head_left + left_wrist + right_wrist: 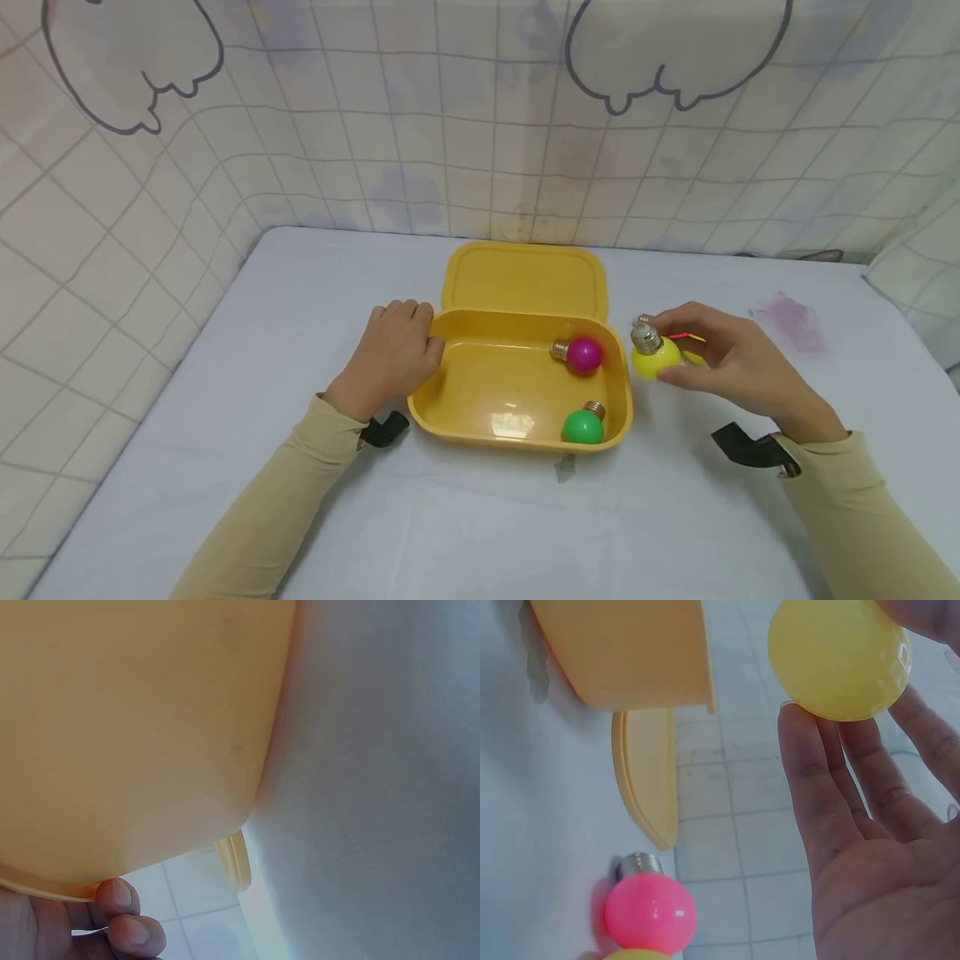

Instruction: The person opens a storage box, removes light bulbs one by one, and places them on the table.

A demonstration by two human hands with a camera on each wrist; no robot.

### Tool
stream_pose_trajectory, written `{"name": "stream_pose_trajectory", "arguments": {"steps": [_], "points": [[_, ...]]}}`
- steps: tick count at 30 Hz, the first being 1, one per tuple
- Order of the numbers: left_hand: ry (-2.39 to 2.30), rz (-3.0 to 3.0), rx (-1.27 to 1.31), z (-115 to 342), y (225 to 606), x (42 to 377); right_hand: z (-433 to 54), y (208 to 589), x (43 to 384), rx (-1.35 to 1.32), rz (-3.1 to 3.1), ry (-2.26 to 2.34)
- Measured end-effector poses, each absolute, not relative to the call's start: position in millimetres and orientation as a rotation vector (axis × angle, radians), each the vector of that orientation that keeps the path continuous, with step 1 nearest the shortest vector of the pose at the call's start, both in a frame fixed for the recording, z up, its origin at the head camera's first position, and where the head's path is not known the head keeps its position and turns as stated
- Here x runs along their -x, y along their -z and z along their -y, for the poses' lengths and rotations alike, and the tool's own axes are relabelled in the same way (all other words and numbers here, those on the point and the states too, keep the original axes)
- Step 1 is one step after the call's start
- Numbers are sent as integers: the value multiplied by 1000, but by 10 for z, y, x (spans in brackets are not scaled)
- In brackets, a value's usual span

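Note:
My left hand (397, 354) grips the left rim of a yellow plastic box (480, 400), thumb on the inside; its fingertips (135, 934) show at the rim in the left wrist view. Inside the box, a magenta light bulb (584, 356) lies at the back right and a green light bulb (583, 427) at the front right. Just right of the box, my right hand (738, 362) holds a yellow light bulb (654, 357) between thumb and fingers, metal base up. The right wrist view shows the round yellow globe (840, 660) against the fingertips.
The yellow lid (525, 279) lies behind the box. A pink bulb (651, 913) lies on the white table (510, 533) beyond my right hand, with another yellow thing (637, 955) partly cut off beside it. A grid-patterned cloth (480, 125) hangs along the back.

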State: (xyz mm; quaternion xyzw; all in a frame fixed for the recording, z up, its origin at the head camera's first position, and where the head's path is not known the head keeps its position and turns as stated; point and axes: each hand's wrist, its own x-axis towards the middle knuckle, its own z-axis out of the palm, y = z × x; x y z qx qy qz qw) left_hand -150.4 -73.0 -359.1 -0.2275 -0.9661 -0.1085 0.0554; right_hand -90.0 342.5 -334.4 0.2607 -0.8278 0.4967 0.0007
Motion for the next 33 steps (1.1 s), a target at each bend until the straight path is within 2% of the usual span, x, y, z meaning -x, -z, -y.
{"name": "stream_pose_trajectory", "arguments": {"steps": [6,21,33], "points": [[337,2928,695,736,3598,1509,-3518,3346,922,-753,2571,-1629],[338,2957,685,726,3593,1510,-3862,3357,930,-330,2578,-1609],[344,2943,688,722,3589,1512,-4132,3437,970,-101,2640,-1446]]}}
